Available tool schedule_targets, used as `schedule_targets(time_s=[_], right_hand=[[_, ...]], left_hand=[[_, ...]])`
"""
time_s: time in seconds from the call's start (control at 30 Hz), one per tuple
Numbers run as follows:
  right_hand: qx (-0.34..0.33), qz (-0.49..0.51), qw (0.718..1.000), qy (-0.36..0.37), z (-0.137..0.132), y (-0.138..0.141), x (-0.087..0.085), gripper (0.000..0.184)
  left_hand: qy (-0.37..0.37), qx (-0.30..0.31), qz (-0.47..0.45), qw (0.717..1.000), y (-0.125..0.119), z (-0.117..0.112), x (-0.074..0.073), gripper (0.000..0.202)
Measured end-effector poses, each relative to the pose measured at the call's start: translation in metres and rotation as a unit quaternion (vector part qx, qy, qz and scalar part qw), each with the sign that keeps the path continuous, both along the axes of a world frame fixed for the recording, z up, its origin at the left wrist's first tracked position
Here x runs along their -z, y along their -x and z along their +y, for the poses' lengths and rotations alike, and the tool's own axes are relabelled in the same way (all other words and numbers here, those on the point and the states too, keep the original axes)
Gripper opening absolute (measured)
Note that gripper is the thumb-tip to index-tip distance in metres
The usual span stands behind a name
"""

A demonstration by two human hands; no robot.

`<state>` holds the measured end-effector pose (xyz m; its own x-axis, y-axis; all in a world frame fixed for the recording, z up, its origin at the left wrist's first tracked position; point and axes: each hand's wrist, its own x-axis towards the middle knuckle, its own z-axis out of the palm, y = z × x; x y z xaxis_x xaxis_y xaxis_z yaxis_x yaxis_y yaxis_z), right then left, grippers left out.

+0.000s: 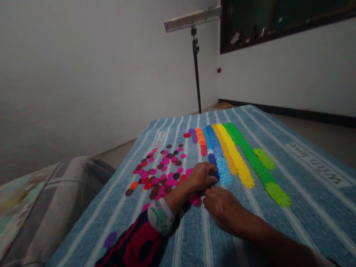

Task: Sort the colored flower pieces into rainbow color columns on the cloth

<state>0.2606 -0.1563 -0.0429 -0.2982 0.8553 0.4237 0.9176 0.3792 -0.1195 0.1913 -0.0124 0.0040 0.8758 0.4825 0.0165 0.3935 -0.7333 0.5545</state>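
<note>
My left hand (200, 176) rests at the near end of a row of dark blue notched plastic discs (212, 160). Its fingers are curled, and blue shows between thumb and forefinger. Just in front of it, my right hand (224, 208) is closed, with fingertips pressed together; whatever they hold is hidden. Overlapping discs form rows by colour: light blue (224, 172), yellow (235, 155), green (250, 157), orange (199, 134) and purple (192, 135). Left of my hands lies a loose scatter of pink discs (164, 181), mixed with brown, red and black ones.
A blue striped cloth (278, 230) covers the work surface. One purple disc (110, 240) lies by my left sleeve. Grey fabric (72, 185) is bunched at the left. Beyond the far edge stands a black pole (197, 74) with a panel on top, near the white walls.
</note>
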Motion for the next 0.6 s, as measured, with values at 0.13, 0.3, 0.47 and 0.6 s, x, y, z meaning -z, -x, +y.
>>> schedule_targets(time_s=[0.13, 0.3, 0.47, 0.6], right_hand=[[0.003, 0.001, 1.000, -0.005, 0.000, 0.000, -0.001, 0.017], [0.002, 0.011, 1.000, -0.008, 0.000, 0.001, -0.001, 0.018], [-0.008, 0.032, 0.999, -0.005, -0.002, 0.000, 0.004, 0.016], [-0.020, 0.055, 0.998, -0.032, -0.003, 0.000, 0.011, 0.017]], left_hand=[[-0.016, -0.031, 0.005, 0.999, 0.009, 0.002, -0.005, 0.020], [0.014, -0.036, 0.036, 0.999, 0.018, -0.001, -0.005, 0.010], [0.022, -0.014, 0.030, 0.999, 0.016, -0.009, 0.005, 0.008], [0.028, -0.002, 0.019, 0.999, 0.016, -0.010, 0.011, 0.011]])
